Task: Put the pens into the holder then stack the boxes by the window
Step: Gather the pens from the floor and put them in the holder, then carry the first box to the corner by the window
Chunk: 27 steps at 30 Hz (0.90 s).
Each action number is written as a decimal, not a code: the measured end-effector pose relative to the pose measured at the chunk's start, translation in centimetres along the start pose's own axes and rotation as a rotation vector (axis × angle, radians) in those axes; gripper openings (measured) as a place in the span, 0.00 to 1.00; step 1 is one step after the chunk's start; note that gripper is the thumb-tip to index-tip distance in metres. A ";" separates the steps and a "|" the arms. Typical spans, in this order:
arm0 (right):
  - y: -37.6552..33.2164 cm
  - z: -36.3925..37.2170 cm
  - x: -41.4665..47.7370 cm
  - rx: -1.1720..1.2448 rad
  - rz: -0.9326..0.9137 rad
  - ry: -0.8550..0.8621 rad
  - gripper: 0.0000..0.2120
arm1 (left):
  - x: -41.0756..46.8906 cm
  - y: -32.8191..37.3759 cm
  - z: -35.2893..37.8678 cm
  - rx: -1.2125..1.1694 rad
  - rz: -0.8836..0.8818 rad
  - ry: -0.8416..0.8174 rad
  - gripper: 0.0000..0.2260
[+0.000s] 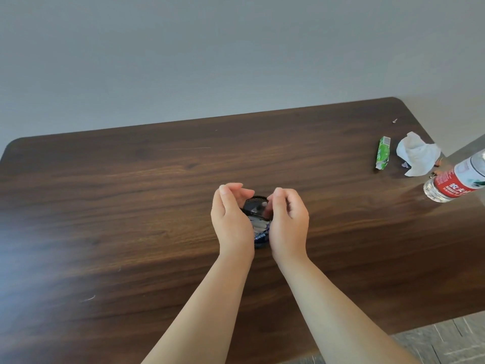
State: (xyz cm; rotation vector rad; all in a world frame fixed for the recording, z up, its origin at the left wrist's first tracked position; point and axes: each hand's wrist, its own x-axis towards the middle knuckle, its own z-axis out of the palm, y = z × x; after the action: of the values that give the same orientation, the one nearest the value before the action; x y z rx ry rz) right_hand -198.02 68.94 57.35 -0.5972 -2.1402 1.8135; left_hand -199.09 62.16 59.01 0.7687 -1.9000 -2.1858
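Note:
A black mesh pen holder stands upright in the middle of the dark wooden table. Pens with white and dark barrels show through its mesh and at its mouth. My left hand is cupped against the holder's left side. On the holder's right side sits my right hand, fingers curled over the rim. The two hands hide most of the holder. No boxes or window are in view.
At the table's far right lie a green wrapper, a crumpled white tissue and a clear water bottle with a red label. A grey wall runs behind the table. Wood-look floor shows at the lower right.

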 end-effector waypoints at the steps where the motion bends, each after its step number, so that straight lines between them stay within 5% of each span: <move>1: 0.1 0.0 0.1 -0.041 -0.017 0.005 0.12 | 0.0 0.0 -0.1 0.025 0.028 0.016 0.16; 10: 1.1 0.3 0.8 -0.304 -0.211 -0.040 0.12 | 0.4 -1.3 -0.2 0.165 -0.087 -0.113 0.17; 18: 0.6 -0.8 1.4 -0.169 0.017 -0.111 0.10 | 0.7 -0.4 0.0 0.141 -0.110 -0.121 0.17; 23: -1.2 -1.6 1.6 -0.233 -0.106 -0.002 0.11 | 0.6 1.8 -1.0 0.138 -0.064 -0.068 0.17; 27: -4.7 -0.3 2.1 -0.287 -0.258 -0.076 0.10 | 0.3 4.8 -3.9 0.121 -0.004 -0.003 0.15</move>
State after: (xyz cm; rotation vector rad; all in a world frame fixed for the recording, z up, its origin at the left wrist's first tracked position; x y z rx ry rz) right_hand -200.39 69.57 61.90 -0.2955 -2.4205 1.4292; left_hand -198.59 57.72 63.31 0.7891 -2.0493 -2.0908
